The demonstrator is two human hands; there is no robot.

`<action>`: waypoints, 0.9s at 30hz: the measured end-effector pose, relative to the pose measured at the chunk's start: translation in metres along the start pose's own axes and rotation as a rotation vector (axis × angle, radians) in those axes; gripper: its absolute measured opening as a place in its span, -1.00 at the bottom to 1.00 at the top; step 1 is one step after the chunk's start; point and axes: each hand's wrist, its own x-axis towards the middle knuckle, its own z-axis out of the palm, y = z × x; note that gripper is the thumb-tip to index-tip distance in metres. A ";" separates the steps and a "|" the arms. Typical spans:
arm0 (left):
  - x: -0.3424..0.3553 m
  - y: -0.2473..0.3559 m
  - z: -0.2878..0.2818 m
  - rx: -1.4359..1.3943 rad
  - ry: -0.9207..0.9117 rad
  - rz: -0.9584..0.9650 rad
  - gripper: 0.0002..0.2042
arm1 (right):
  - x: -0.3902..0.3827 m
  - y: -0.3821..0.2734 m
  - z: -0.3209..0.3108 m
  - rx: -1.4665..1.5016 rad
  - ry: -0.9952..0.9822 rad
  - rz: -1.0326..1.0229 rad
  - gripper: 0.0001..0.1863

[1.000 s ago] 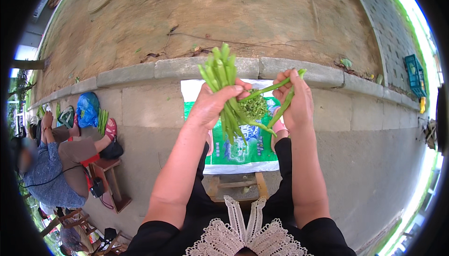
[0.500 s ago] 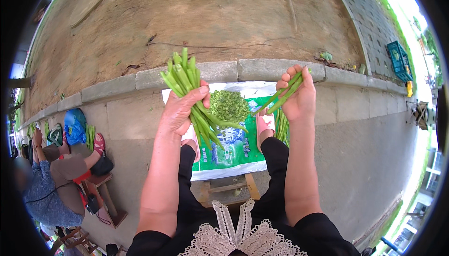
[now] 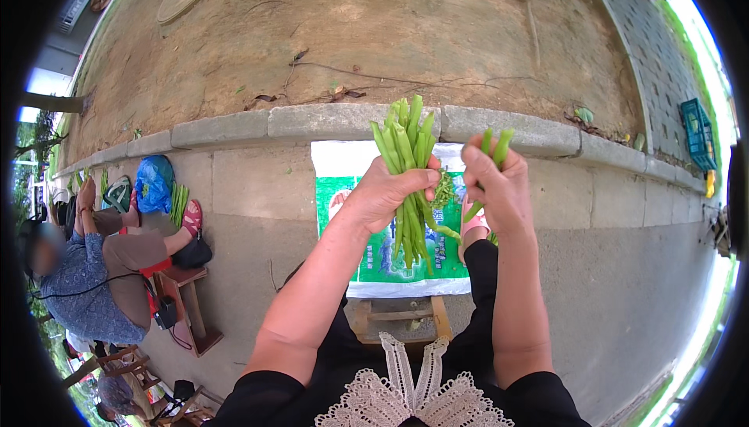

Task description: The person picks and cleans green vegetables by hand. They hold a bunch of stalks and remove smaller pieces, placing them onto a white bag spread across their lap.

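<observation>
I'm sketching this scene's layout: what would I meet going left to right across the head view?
Blue bag, black bag, large green bunch, right hand, blue crate.

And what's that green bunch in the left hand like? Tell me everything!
The bunch is many slim, fresh-looking green stalks, paler at the far ends, narrower at the near ones. The left hand grips its middle, thumb across, holding it over the green-and-white sheet. One near end curves off to the right.
</observation>
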 end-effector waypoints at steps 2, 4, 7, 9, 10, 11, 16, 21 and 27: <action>-0.001 0.000 0.004 0.065 0.043 0.023 -0.80 | -0.003 0.006 0.007 -0.153 -0.095 -0.158 -0.81; 0.001 -0.004 0.006 0.107 0.080 0.046 -0.81 | -0.001 0.018 0.007 -0.241 -0.193 -0.261 -0.78; 0.003 -0.012 0.005 0.175 0.140 0.098 -0.81 | -0.001 0.018 0.009 -0.575 -0.154 -0.322 -0.75; 0.003 -0.010 0.010 0.268 0.164 0.150 -0.80 | -0.001 0.022 0.010 -0.567 -0.126 -0.364 -0.71; 0.003 -0.011 0.012 0.340 0.168 0.155 -0.79 | -0.001 0.020 0.010 -0.569 -0.120 -0.367 -0.71; 0.003 -0.011 0.013 0.413 0.173 0.161 -0.79 | -0.002 0.019 0.011 -0.570 -0.116 -0.370 -0.70; 0.004 -0.012 0.012 0.576 0.164 0.171 -0.75 | -0.001 0.024 0.011 -0.530 -0.122 -0.392 -0.70; 0.002 -0.011 0.011 0.592 0.152 0.166 -0.72 | -0.001 0.023 0.006 -0.464 -0.205 -0.354 -0.76; -0.004 0.000 0.013 0.253 0.029 0.076 -0.68 | 0.001 0.026 0.001 -0.095 -0.208 -0.139 -0.80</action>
